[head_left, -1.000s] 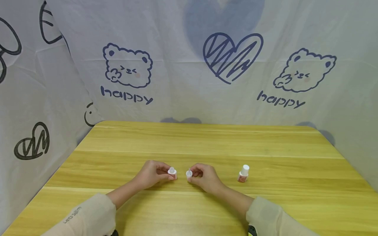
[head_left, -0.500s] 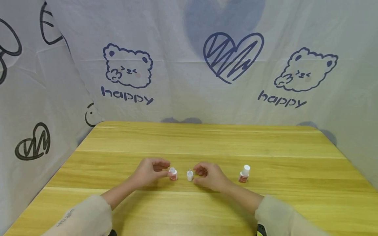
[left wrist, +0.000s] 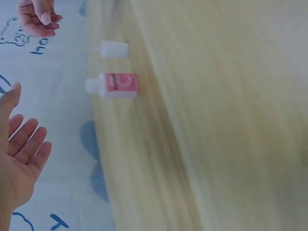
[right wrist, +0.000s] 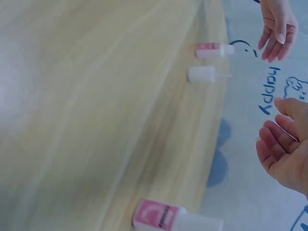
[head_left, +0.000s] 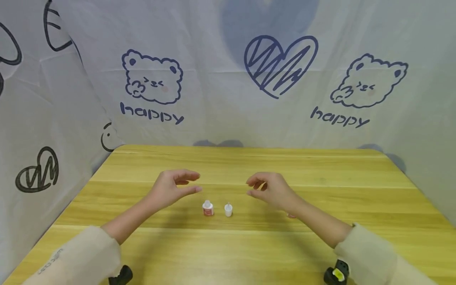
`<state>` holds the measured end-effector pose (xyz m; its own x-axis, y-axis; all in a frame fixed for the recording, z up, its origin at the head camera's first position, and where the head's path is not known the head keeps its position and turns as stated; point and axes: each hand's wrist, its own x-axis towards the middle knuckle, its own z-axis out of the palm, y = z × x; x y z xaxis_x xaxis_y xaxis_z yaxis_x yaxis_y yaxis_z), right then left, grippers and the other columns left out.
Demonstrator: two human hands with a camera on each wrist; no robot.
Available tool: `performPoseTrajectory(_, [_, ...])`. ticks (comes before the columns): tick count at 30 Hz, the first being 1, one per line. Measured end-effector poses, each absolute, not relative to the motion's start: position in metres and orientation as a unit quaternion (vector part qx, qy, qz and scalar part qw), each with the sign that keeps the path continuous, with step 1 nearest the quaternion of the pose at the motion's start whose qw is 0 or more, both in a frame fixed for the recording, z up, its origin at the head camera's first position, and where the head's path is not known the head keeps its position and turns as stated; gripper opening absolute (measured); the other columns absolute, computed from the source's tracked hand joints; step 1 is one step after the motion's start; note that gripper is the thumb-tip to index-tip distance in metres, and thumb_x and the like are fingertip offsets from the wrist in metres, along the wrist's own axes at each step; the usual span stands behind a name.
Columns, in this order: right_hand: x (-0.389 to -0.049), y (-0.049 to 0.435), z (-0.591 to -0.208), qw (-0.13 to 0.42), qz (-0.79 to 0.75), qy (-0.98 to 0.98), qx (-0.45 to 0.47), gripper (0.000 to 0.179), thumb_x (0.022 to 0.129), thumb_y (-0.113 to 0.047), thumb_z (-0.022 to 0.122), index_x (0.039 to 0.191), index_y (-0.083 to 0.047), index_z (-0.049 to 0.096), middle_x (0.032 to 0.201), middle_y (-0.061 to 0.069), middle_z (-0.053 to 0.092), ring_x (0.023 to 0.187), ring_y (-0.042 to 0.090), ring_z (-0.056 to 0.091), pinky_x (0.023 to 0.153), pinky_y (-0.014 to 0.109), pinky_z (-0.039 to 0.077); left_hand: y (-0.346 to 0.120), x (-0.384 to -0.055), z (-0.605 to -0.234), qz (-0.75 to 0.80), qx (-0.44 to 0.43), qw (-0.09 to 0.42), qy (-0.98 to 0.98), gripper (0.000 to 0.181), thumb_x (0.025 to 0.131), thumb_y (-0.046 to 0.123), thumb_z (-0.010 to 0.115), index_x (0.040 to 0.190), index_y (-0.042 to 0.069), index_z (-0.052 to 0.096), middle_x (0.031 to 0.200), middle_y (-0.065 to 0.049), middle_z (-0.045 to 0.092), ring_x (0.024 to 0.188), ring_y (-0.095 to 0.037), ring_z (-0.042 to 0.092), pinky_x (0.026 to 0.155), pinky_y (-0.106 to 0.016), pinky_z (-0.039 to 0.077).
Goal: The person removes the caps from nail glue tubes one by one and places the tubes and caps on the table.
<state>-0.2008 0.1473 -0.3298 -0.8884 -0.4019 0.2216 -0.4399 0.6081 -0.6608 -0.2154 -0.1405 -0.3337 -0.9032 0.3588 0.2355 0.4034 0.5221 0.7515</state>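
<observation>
A small white bottle with a pink-red label (head_left: 208, 209) stands uncapped on the table, its pale neck showing. Just right of it, the white cap (head_left: 228, 210) stands upside down with a thin applicator stem pointing up. My left hand (head_left: 174, 188) is raised above and left of the bottle, fingers relaxed, thumb apart, holding nothing. Above and right of the cap hovers my right hand (head_left: 272, 190), its fingers loosely bent and free of any object. A second bottle, capped in white (right wrist: 166, 215), shows in the right wrist view; in the head view the right forearm mostly hides it.
The wood-grain table (head_left: 228, 249) carries these things near its middle. Behind it hangs a pale cloth (head_left: 213, 95) printed with bears and hearts. Dark wrist devices sit at both cuffs, one of them a black camera (head_left: 121, 276) on the left.
Both hands have let go, of the bottle on the left and the cap on the right, then lifted up and apart. Bottle and cap stay standing on the table.
</observation>
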Motion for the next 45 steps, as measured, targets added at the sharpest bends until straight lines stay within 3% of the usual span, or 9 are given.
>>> performPoseTrajectory(10, [-0.194,0.181,-0.317,0.093,0.327,-0.908,0.246,0.027,0.083,-0.011,0.07,0.107,-0.003,0.065,0.099,0.01,0.07,0.09,0.022,0.063,0.076,0.04,0.053,-0.122,-0.205,-0.315,-0.447,-0.214,0.035,-0.868,0.035,0.081,0.014,0.071,0.113,0.0,0.064,0.115,-0.015,0.066,0.105,-0.028,0.063,0.09,-0.037,0.052])
performPoseTrajectory(28, [-0.179,0.234,-0.329,0.108,0.29,-0.927,0.213,0.024,0.081,-0.01,0.071,0.102,0.0,0.067,0.102,0.014,0.069,0.091,0.028,0.062,0.075,0.036,0.054,-0.069,-0.192,-0.323,-0.469,-0.264,-0.019,-0.843,0.037,0.082,0.019,0.072,0.116,0.005,0.064,0.117,-0.01,0.065,0.108,-0.029,0.061,0.088,-0.036,0.053])
performPoseTrajectory(36, [-0.176,0.243,-0.34,0.098,0.288,-0.93,0.208,0.025,0.081,-0.008,0.07,0.104,0.001,0.067,0.104,0.015,0.068,0.091,0.029,0.062,0.076,0.039,0.054,-0.04,-0.187,-0.331,-0.469,-0.304,-0.027,-0.829,0.041,0.082,0.02,0.071,0.118,0.002,0.062,0.121,-0.011,0.063,0.111,-0.025,0.06,0.093,-0.035,0.05])
performPoseTrajectory(45, [-0.175,0.248,-0.352,0.087,0.299,-0.928,0.202,0.025,0.082,-0.009,0.07,0.104,0.003,0.066,0.104,0.015,0.068,0.091,0.028,0.062,0.074,0.033,0.053,-0.005,-0.183,-0.351,-0.479,-0.321,-0.044,-0.816,0.043,0.082,0.02,0.071,0.118,-0.002,0.06,0.122,-0.014,0.062,0.112,-0.026,0.06,0.092,-0.034,0.051])
